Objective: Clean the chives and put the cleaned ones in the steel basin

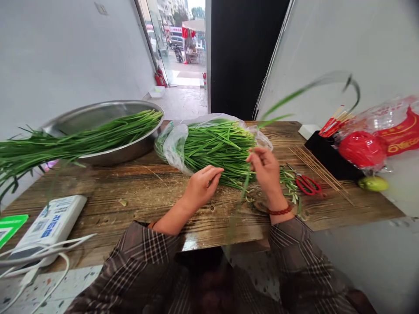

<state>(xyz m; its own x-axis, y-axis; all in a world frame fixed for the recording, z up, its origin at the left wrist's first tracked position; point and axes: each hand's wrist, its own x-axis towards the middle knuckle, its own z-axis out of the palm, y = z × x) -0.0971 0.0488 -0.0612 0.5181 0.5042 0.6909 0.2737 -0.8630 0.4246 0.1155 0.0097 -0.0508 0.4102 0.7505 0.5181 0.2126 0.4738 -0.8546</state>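
Observation:
A large pile of green chives (216, 146) lies in an opened clear plastic bag (176, 150) on the wooden table. My right hand (266, 169), with a red bead bracelet at the wrist, pinches a few long green blades (284, 101) at the pile's cut ends; the blades are blurred by motion. At the near edge of the pile, my left hand (203, 185) has its fingers pressed together, and what it holds, if anything, cannot be made out. Leafy trimmings (288, 181) lie right of my right hand, beside red-handled scissors (307, 185).
A steel basin (127, 152) with more chives stands at the left. A white power bank station (52, 224) with cables is at front left. Wooden skewers (317, 170), a black box (337, 159), red packages (363, 148) and a green fruit (373, 183) are at the right.

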